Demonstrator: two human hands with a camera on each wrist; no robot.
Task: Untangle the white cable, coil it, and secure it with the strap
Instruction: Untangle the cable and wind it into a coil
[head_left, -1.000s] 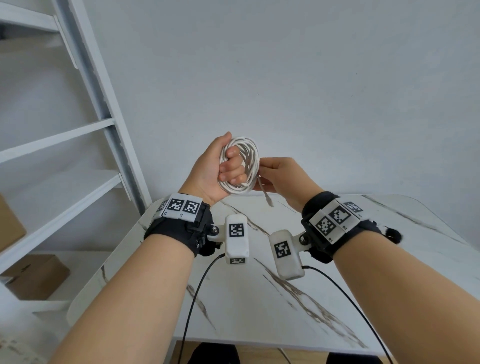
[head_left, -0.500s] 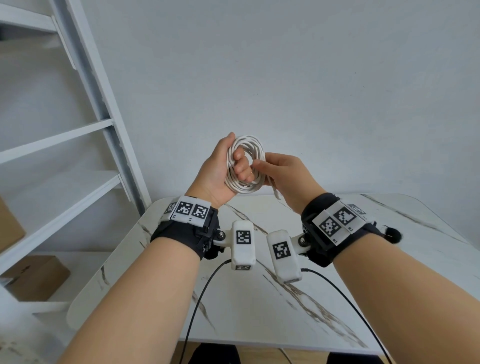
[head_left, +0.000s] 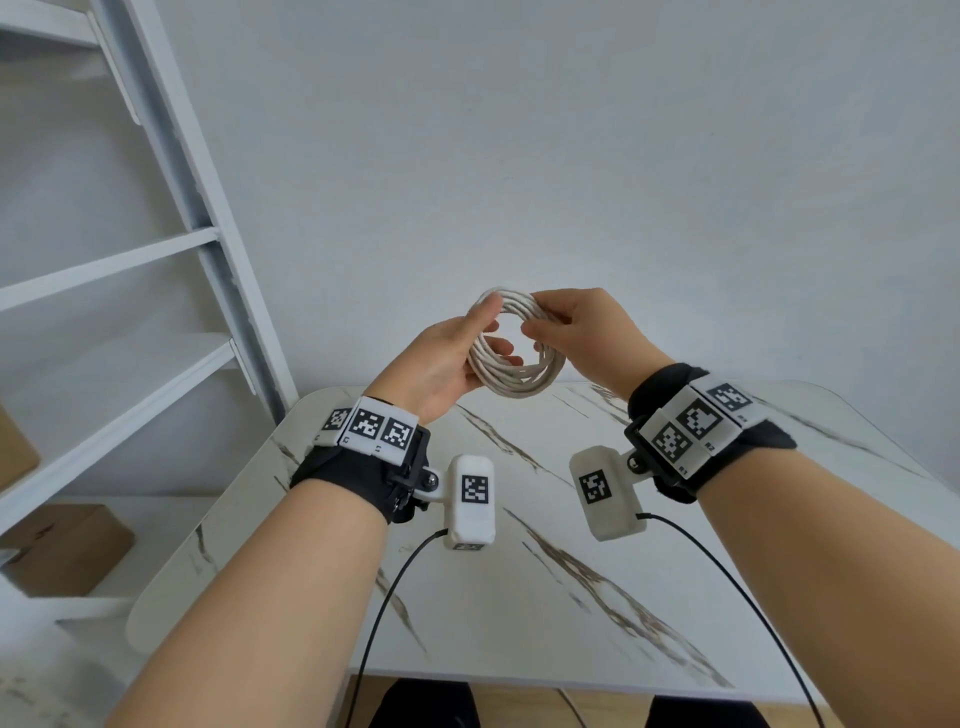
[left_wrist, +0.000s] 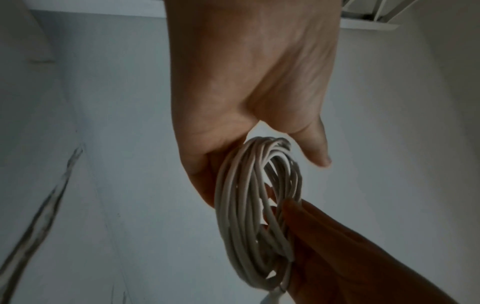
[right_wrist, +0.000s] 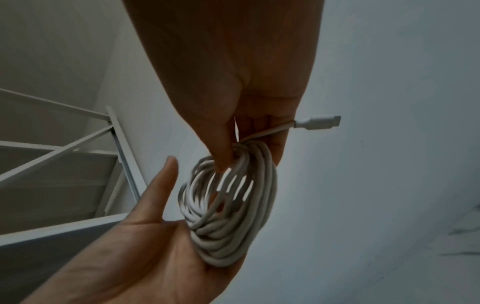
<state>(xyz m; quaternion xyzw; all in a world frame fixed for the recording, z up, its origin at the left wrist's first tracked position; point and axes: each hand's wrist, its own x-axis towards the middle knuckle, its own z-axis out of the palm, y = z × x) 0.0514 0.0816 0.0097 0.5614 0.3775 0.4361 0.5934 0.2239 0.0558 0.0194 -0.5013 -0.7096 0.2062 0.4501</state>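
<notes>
The white cable (head_left: 519, 383) is wound into a round coil and held in the air above the table's far edge. My left hand (head_left: 441, 358) lies flat under the coil's left side, palm up and thumb lifted clear; its fingers show through the ring. My right hand (head_left: 582, 332) pinches the coil's upper right side, with the thumb inside the ring. In the right wrist view the coil (right_wrist: 228, 242) rests on the left palm (right_wrist: 145, 246), and a white plug end (right_wrist: 317, 123) sticks out past my right fingers (right_wrist: 223, 156). The left wrist view shows the same coil (left_wrist: 241, 226). No strap is visible.
A white marble-pattern table (head_left: 519, 597) lies below my arms. White slanted shelving (head_left: 171, 156) stands at the left, with cardboard boxes (head_left: 67, 551) low beside it. A plain wall is ahead. Black wrist-camera leads (head_left: 384, 613) hang over the table's near edge.
My left fingers have uncurled from the coil and now lie flat beneath it. My right hand has taken the coil's right side, and the ring has turned to face me.
</notes>
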